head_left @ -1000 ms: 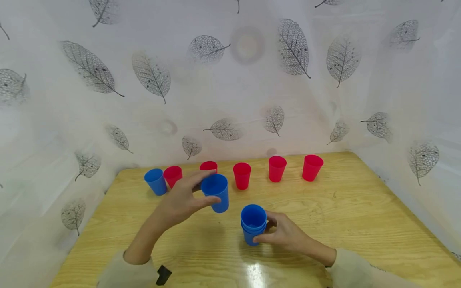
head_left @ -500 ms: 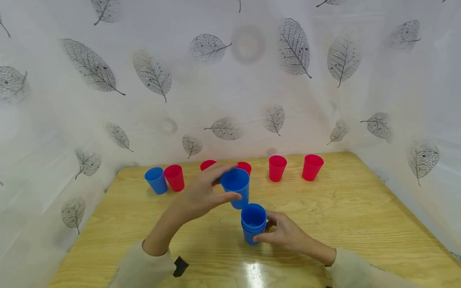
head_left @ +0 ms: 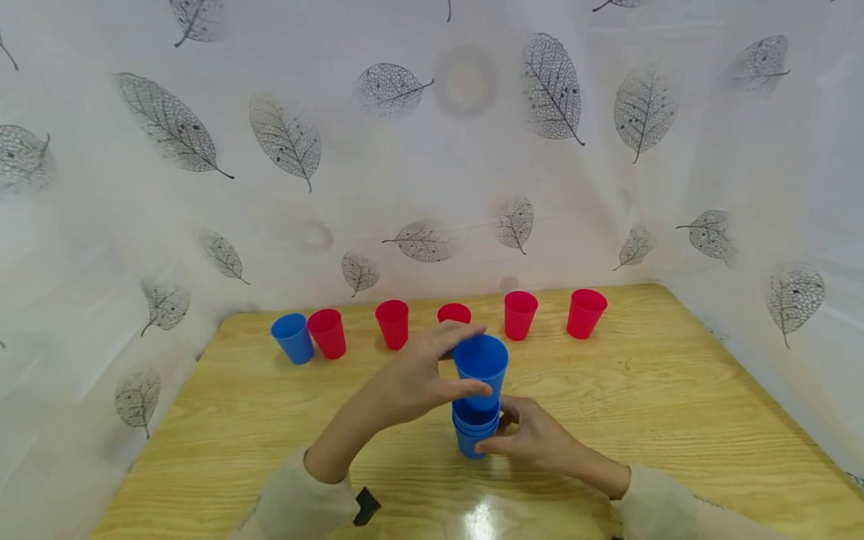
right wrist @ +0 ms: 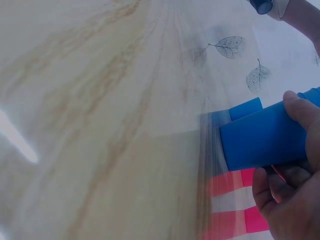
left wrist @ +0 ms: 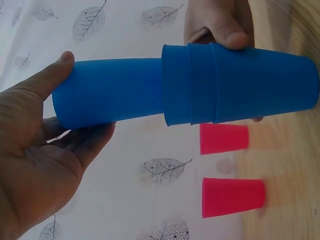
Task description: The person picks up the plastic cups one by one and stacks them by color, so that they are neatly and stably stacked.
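A wooden desk point(head_left: 648, 390) stands against a white backdrop printed with grey leaves. Along the far edge, from left to right: one lone blue cup point(head_left: 292, 338) standing upright, then five red cups in a row, of which the first point(head_left: 327, 333) is just beside the blue one and the fourth point(head_left: 520, 315) and fifth point(head_left: 585, 313) stand clear to the right.

Near the middle, the left hand point(head_left: 417, 377) holds a single blue cup point(head_left: 481, 375) between thumb and fingers, mouth up, its base just entering the top of a blue stack point(head_left: 475, 433). The left wrist view shows this cup point(left wrist: 112, 97) partly inside the stack point(left wrist: 240, 82), not fully seated.

The right hand point(head_left: 532, 436) wraps thumb and fingers round the stack, steadying it on the desk. The right wrist view shows its thumb point(right wrist: 302, 111) across the blue wall point(right wrist: 262, 140).

As a judgement of progress: about three blue cups are already nested, one more is going in, and the lone blue cup at the far left is not yet collected. The red cups stand untouched.
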Tool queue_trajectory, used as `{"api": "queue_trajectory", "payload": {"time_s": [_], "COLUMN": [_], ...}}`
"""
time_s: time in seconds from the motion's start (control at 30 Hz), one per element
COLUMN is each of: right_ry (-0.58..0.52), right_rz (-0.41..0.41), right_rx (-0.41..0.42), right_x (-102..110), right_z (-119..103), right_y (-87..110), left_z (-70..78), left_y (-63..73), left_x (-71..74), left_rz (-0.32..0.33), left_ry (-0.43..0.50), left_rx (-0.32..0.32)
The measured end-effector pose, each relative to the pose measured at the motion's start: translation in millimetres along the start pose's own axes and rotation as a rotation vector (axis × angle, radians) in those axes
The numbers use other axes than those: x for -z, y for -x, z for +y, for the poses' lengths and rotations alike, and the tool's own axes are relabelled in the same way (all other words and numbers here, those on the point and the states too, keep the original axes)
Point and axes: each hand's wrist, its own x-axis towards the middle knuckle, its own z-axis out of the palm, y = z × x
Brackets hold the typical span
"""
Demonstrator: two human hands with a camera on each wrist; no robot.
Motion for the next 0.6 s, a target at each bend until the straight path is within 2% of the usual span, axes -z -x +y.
{"api": "queue_trajectory", "payload": {"time_s": [0.27,0.6], "right_ry": [0.015,-0.007], "right_rz": [-0.003,0.001], "right_rx": [0.012,0.016], "right_x": [0,0], "right_z": [-1,1], "right_y": [-0.1,-0.8], "left_z": [-0.8,-3.4], "left_y": [8.2,17.0], "left_x": [-3.7,-6.6], "left_rz": [-0.005,-0.021], "left_ry": [-0.049,-0.025], "left_rx": [-0.015,0.007]}}
